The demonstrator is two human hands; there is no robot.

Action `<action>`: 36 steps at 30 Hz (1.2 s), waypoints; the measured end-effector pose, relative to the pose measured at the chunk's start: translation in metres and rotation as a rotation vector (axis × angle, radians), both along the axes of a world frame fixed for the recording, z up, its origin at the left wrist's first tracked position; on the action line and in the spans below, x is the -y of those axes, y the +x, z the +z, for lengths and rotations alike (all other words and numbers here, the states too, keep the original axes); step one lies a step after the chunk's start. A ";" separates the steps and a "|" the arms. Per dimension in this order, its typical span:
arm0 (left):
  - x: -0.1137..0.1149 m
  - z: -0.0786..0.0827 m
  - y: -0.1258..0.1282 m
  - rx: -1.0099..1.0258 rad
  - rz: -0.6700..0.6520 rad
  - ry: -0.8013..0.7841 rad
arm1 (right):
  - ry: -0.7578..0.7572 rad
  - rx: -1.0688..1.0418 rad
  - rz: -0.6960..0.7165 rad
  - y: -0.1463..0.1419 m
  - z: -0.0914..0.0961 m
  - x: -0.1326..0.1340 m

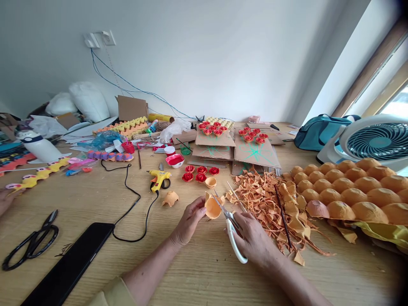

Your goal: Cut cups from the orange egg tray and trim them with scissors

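Note:
My left hand (193, 216) pinches an orange egg carton cup (213, 209) by its left edge, with its hollow side towards me. White-handled scissors (235, 242) are gripped in my right hand (255, 238), their blades parted at the cup's upper right rim. Just beyond lies a small trimmed cup (211, 182), and an untrimmed cup piece (170, 198) rests to the left. Several red paper flowers (201, 173) stand behind these. A heap of orange carton scraps (258, 195) spreads to the right of the cup.
A yellow glue gun (158, 180) with a black cord stands left of centre. Black scissors (33, 242) and a black phone-like slab (72, 263) lie at front left. An orange egg tray (347, 187) and a fan (376, 140) occupy the right. Another person's hand (8, 199) shows at far left.

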State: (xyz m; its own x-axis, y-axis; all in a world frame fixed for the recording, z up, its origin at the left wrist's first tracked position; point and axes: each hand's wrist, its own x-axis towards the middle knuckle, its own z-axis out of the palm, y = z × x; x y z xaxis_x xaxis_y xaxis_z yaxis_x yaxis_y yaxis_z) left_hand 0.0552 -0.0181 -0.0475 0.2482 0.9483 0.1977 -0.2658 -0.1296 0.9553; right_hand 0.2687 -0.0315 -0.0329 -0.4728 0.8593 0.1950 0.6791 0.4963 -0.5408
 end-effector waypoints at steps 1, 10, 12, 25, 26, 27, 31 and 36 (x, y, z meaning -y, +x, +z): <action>0.000 0.000 0.000 0.007 0.002 0.001 | -0.001 -0.001 0.000 0.000 0.000 0.000; -0.001 0.001 0.001 0.100 0.059 -0.020 | 0.012 0.013 -0.011 0.000 0.000 0.001; -0.002 0.000 0.001 0.110 0.063 -0.024 | 0.004 0.012 -0.009 0.000 -0.002 0.000; 0.003 0.014 0.003 -0.132 0.004 0.180 | 0.002 -0.003 -0.010 -0.002 -0.007 -0.001; 0.003 0.014 0.003 -0.136 0.008 0.177 | -0.001 -0.004 -0.009 -0.002 -0.007 -0.001; 0.003 0.013 0.003 -0.141 0.015 0.172 | -0.005 -0.007 -0.009 -0.002 -0.007 -0.001; 0.003 0.008 0.002 -0.115 0.031 0.091 | -0.023 -0.020 -0.032 -0.003 -0.005 -0.001; 0.002 0.000 0.003 0.055 -0.014 -0.058 | -0.052 -0.019 -0.064 -0.005 0.001 0.002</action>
State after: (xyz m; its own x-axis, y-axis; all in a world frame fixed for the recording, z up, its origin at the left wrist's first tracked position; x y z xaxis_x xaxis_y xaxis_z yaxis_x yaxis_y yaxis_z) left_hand 0.0584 -0.0202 -0.0472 0.2518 0.9550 0.1565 -0.3196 -0.0706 0.9449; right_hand 0.2639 -0.0335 -0.0317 -0.4131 0.8969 0.1579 0.6982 0.4233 -0.5773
